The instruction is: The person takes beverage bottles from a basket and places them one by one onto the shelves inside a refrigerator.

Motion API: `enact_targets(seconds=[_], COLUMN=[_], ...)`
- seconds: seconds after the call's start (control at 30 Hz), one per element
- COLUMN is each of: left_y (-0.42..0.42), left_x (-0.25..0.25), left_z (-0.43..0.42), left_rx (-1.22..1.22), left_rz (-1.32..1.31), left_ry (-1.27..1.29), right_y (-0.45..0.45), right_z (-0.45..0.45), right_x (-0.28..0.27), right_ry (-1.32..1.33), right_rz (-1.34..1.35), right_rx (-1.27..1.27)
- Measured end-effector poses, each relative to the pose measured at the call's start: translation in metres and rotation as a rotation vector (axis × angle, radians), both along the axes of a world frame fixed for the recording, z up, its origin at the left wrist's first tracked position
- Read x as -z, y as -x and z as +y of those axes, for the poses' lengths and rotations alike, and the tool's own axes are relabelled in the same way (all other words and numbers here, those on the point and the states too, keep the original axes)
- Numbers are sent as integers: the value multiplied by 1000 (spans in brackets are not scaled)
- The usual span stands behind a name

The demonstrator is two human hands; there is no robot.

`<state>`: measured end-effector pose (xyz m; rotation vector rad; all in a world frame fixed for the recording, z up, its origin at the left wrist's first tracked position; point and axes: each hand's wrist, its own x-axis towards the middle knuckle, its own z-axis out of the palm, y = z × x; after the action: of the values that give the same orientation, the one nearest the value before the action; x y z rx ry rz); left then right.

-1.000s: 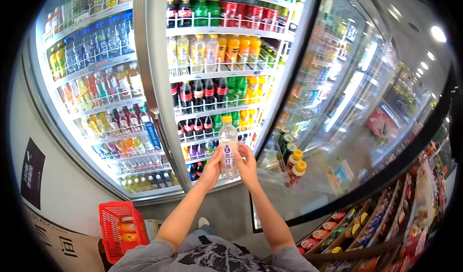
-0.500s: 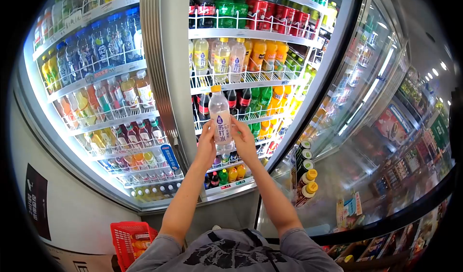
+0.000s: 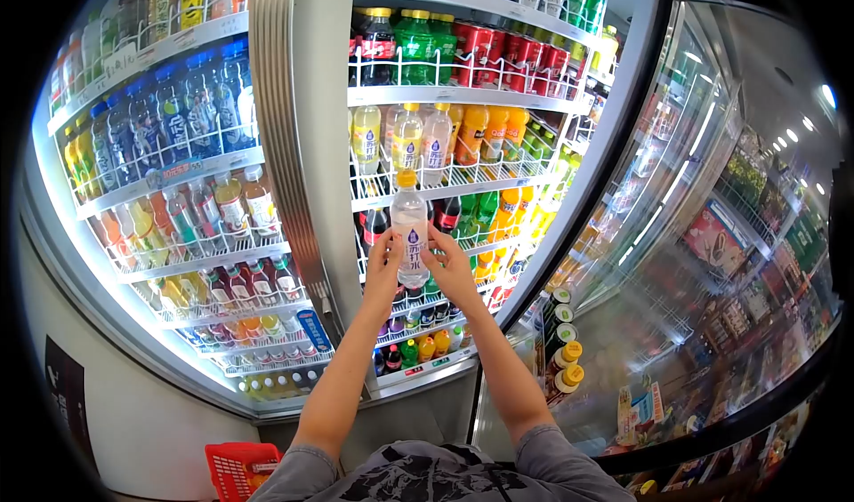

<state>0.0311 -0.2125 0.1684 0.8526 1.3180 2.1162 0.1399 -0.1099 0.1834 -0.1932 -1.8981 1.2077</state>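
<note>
A clear plastic bottle of soda water with a yellow cap and a pale label stands upright between my two hands, in front of the cooler shelves. My left hand grips its left side, and my right hand holds its right side with the thumb near the label. Behind and above it, similar yellow-capped bottles stand on a wire shelf. To their right are orange juice bottles.
The glass cooler door stands open on my right. Cans and yellow-capped bottles are seen low beside it. Another lit cooler section full of drinks is on the left. A red shopping basket sits at lower left.
The view has tilted up slightly, so the shelves sit lower in the picture. The bottle stays upright in both hands, and my fingers have shifted a little around it.
</note>
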Motion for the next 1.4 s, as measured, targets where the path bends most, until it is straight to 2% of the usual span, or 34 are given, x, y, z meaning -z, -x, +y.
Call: enact_targets(seconds=[0.07,0.17,0.47,0.57,0.7,0.8,0.93,1.03,1.17,1.4], left_y=[7,7,28,31,26,12,16,18,27,41], left_x=[14,0,-36,-39,-41,-62,-86,-103,-106,-113], left_z=[8,11,49,64,89,101,130,151,172,180], left_rx=[-78,-124,-48,-18,2,-53,-93,-49,-137,-140], left_rz=[71,115,174,38,109,194,328,282,340,348], left_ry=[20,56,-40,-19,32,19,-26,-94,-98,-138], right_y=[4,7,21,18,17,21,30,37,50,72], right_z=[5,7,56,69,86,100,130,144,163,185], right_x=[4,-2,-25,-35,-44,-42,-49,-62,-75,-81], right_ry=[-7,-10,-186,-193,-243,-313,-264,-196,-195,-282], right_rz=[2,-20,-53,-48,-96,61,191,204,154,219], right_rx=[3,17,-15,-49,63,229,234,243,272,269])
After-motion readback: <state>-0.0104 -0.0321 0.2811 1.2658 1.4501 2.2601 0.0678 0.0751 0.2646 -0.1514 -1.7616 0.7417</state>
